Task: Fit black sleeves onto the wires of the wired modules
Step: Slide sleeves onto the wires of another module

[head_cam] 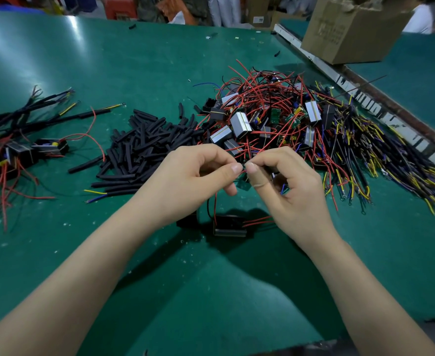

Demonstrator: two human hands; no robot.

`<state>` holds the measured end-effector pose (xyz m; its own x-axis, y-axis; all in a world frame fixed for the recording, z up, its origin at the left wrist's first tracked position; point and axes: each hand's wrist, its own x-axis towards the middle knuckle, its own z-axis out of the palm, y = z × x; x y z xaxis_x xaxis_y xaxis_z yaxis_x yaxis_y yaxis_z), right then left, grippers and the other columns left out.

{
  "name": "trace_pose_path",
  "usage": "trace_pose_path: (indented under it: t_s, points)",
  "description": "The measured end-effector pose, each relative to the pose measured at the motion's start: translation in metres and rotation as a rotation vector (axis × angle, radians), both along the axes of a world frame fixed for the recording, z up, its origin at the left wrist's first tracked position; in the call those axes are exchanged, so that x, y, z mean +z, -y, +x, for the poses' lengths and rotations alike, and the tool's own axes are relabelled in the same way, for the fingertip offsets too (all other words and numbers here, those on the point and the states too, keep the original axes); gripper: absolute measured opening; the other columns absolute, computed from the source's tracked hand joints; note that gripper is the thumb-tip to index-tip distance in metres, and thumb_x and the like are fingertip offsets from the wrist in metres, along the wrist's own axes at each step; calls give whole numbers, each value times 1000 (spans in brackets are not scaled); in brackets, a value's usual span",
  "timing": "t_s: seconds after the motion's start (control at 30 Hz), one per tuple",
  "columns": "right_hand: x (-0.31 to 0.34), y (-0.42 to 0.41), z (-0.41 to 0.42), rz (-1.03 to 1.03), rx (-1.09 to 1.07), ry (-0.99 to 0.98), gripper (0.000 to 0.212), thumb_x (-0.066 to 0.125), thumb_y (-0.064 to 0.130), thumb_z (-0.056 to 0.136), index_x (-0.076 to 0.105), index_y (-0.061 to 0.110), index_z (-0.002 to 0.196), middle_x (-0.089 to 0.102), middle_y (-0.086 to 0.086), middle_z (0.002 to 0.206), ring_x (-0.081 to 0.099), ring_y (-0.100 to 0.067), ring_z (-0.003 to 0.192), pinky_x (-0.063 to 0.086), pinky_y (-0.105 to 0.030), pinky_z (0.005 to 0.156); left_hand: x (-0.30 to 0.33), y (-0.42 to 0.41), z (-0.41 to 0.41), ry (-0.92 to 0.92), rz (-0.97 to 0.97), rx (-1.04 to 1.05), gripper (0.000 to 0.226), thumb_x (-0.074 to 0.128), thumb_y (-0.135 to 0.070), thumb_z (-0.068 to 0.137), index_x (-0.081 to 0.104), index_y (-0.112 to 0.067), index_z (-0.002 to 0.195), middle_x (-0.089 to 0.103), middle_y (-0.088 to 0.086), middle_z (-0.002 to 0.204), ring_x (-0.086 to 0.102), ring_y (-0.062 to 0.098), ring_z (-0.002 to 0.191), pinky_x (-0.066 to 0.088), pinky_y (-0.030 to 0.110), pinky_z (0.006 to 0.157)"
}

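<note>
head view: both hands meet above the green desk (57,60), thumb tips almost touching. the left hand (185,181) pinches a thin red wire (215,201) between thumb and forefinger, its grip clamped on it; the right hand (285,186) has its fingers curled and its thumb pressed at the same spot, with something dark in its palm, too hidden to name. the wire drops to a black module (230,225) lying on the desk just below the hands, more red wires leaving its right side. a pile of black sleeves (144,147) lies behind the left hand, touching a heap of modules (267,119) tangled in red wires. to the right spreads a fan of yellow and dark leads (380,160). at the far left lie sleeved modules (13,150). a cardboard box (350,32) stands at the far right, beyond a strip dividing the desk.
</note>
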<state>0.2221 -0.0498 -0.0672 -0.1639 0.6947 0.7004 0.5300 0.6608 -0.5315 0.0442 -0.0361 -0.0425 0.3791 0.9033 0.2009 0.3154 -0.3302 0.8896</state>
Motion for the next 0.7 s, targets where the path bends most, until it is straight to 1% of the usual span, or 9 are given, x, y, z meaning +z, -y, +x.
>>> trace_pose_path:
  t_s: [0.13, 0.2, 0.27, 0.3, 0.37, 0.47, 0.57, 0.63, 0.7]
  points:
    - [3, 3, -1, -181, 33, -126, 7, 61, 17, 91, 67, 15, 87, 60, 5, 82, 56, -14, 74, 43, -34, 62, 1, 2, 2, 12, 34, -21, 11, 60, -27, 91, 66, -20, 86, 70, -10, 69, 48, -4, 49, 35, 8, 50]
    - [7, 5, -1, -340, 75, -260, 6, 62, 22, 88, 65, 24, 84, 61, 9, 79, 57, -12, 73, 45, -31, 65, 2, 4, 2, -7, 70, -39, 10, 59, -25, 92, 64, -20, 85, 69, -12, 66, 51, -6, 51, 35, 5, 52]
    - [10, 6, -1, -501, 107, -324, 8, 61, 24, 86, 66, 25, 80, 62, 11, 71, 56, -5, 66, 43, -18, 62, 3, 4, 2, -109, 219, -26, 10, 60, -25, 92, 63, -20, 84, 65, -13, 62, 53, -5, 56, 34, 5, 56]
    - [11, 6, -2, -582, 116, -333, 10, 59, 24, 85, 66, 23, 78, 61, 10, 66, 55, -3, 63, 41, -14, 58, 3, 4, 2, -195, 325, -8, 11, 58, -27, 91, 64, -20, 85, 64, -14, 62, 53, -2, 60, 35, 8, 58]
    - [12, 3, -1, -738, 128, -361, 15, 56, 19, 84, 66, 20, 73, 60, 7, 63, 55, -6, 59, 37, -16, 53, 2, 4, 2, -365, 495, 28, 15, 55, -30, 89, 66, -20, 86, 63, -10, 66, 52, 9, 67, 40, 23, 67]
    - [14, 1, 2, -947, 216, -456, 14, 52, 19, 77, 63, 16, 69, 57, 4, 63, 55, -12, 58, 33, -19, 47, 3, 5, 4, -438, 595, 32, 17, 54, -30, 90, 66, -20, 86, 59, -9, 67, 46, 13, 69, 37, 33, 70]
    - [18, 0, 6, -1014, 329, -582, 18, 53, 24, 76, 64, 18, 63, 58, 3, 61, 55, -12, 56, 33, -18, 43, 4, 10, 6, -263, 520, -9, 12, 56, -26, 90, 64, -20, 83, 59, -10, 64, 50, 8, 66, 41, 24, 68]
    - [18, -1, 7, -959, 318, -608, 27, 53, 30, 81, 66, 22, 59, 61, 4, 63, 55, -12, 56, 33, -18, 45, 5, 11, 6, -86, 364, -39, 10, 57, -23, 91, 61, -21, 82, 62, -13, 62, 53, 0, 61, 37, 9, 62]
    - [17, -1, 8, -836, 227, -565, 27, 53, 35, 84, 71, 26, 66, 64, 5, 68, 56, -11, 60, 33, -19, 49, 5, 11, 5, 29, 214, -55, 11, 58, -20, 92, 61, -19, 82, 62, -14, 60, 51, -5, 56, 34, 5, 59]
